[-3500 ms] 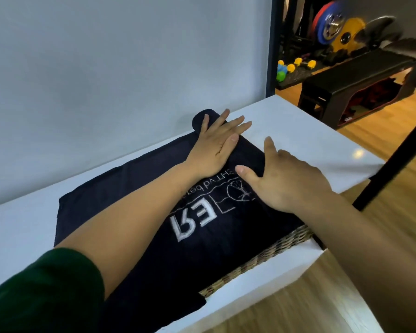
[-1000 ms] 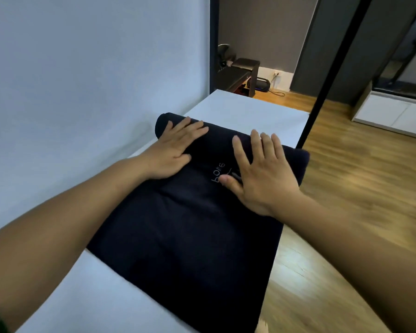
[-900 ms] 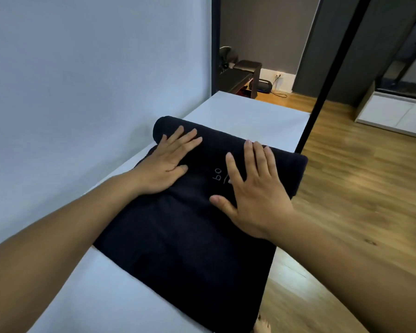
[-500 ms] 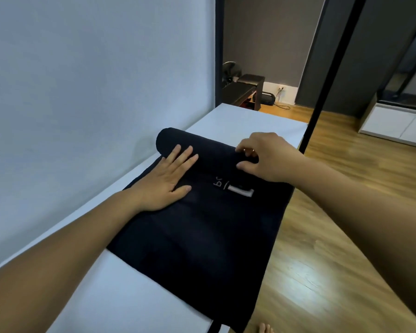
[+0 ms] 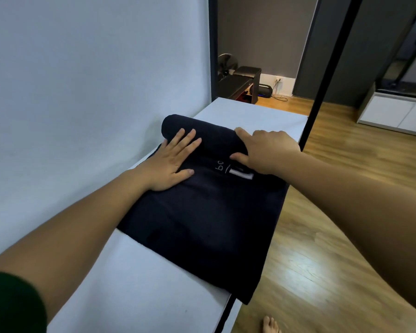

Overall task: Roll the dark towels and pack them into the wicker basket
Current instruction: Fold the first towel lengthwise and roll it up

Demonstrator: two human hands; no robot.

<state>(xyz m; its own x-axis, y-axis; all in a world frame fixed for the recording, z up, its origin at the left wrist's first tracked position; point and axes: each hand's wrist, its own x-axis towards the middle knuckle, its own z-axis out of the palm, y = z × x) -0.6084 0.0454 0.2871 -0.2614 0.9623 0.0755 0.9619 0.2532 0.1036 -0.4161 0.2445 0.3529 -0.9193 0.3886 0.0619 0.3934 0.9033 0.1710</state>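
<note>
A dark navy towel (image 5: 202, 224) lies along the white table (image 5: 135, 284), its far end wound into a thick roll (image 5: 216, 135). White lettering and a white label show just in front of the roll. My left hand (image 5: 173, 162) lies flat with straight fingers, fingertips up on the roll's left part. My right hand (image 5: 264, 150) grips the roll's right end, fingers curled over the top and thumb tucked under its near side. The towel's right edge hangs over the table's side. No wicker basket is in view.
A pale wall (image 5: 82, 92) runs close along the table's left side. A black pole (image 5: 322, 75) stands at the table's right edge. Wooden floor (image 5: 334, 212) lies to the right, with a white cabinet (image 5: 399, 114) and a dark bench (image 5: 240, 85) further off.
The roll has grown and come nearer as both hands rolled it. My right hand went from lying flat on the towel to curling round the roll's right end; the left stayed flat.
</note>
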